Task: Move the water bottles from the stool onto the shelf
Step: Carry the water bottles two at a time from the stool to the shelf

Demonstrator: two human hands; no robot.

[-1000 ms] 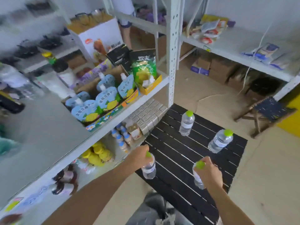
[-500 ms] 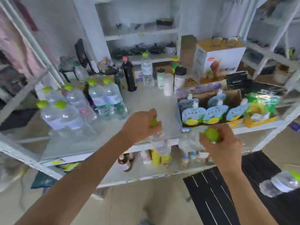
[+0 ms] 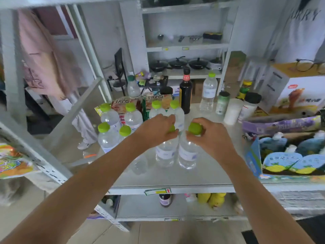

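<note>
Two clear water bottles with green caps stand side by side and upright on the grey shelf [image 3: 207, 175]. My left hand [image 3: 155, 130] grips the cap of the left bottle [image 3: 165, 154]. My right hand [image 3: 210, 136] grips the cap of the right bottle [image 3: 187, 155]. Several more green-capped water bottles [image 3: 112, 131] stand in a cluster just left of and behind them. Only a dark corner of the stool [image 3: 249, 235] shows at the bottom right.
A dark sauce bottle [image 3: 185, 90], a tall clear bottle [image 3: 208, 92] and jars [image 3: 233, 110] stand at the back. A carton of blue pouches [image 3: 288, 159] fills the shelf's right side. Snack packs [image 3: 123, 104] sit behind the cluster. A person [image 3: 306, 27] stands at the upper right.
Both hands lifted a bottle each off the black stool, swung left to the shelf and brought them down onto its surface beside the cluster.
</note>
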